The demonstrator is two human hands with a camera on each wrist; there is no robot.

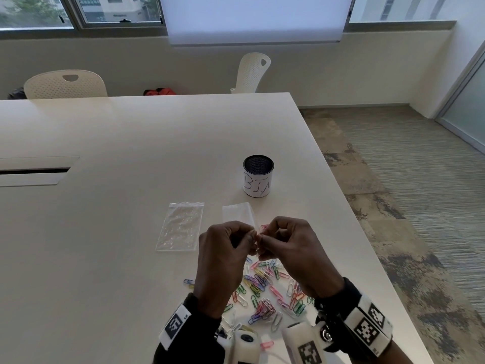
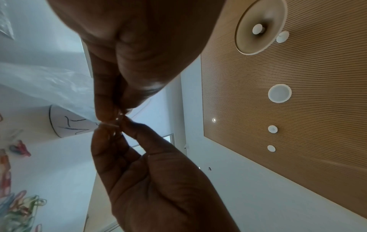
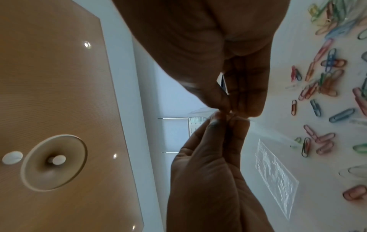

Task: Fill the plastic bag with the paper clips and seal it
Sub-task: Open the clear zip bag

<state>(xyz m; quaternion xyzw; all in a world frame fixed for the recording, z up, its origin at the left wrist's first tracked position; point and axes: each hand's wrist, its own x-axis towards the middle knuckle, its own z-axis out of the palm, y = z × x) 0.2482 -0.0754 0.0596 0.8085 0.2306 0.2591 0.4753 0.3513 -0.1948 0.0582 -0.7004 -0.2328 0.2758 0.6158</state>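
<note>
Both hands meet above the table and pinch the top edge of a small clear plastic bag. My left hand holds it with thumb and fingers, and my right hand pinches right beside it. The bag hangs away from the pinch toward the cup. The left wrist view shows the left hand above and the right hand below. In the right wrist view the right hand is on top, the left hand under it. Several coloured paper clips lie scattered below the hands. A pink clip shows by the right fingers.
A second clear zip bag lies flat to the left of the hands. A mesh cup with a white paper label stands behind them. The table's right edge runs close by. Two white chairs stand at the far side.
</note>
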